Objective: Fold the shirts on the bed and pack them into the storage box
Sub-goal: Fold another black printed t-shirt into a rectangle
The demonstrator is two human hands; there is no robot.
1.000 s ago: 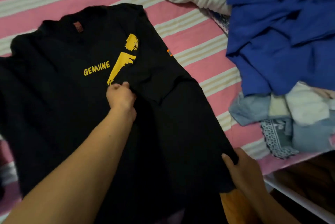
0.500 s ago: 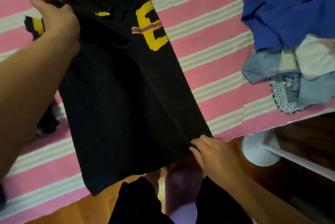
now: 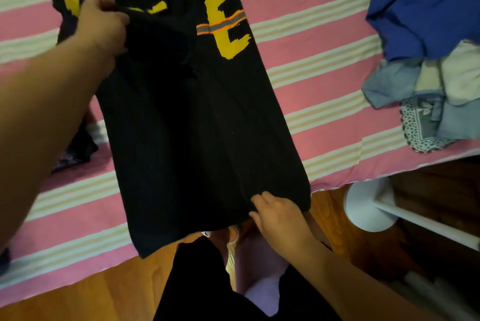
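Left hand [image 3: 102,25] grips the shirt [image 3: 197,123] near its collar end. Right hand [image 3: 276,212] pinches the hem. Shirt's long axis spans hand to hand, collar end pointing away.

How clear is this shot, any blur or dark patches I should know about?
Head view: dim, warm indoor light; the left hand looks motion-blurred, the right hand sharper; folds in the black shirt sink into shadow; wide-angle lens bends the bedsheet stripes.
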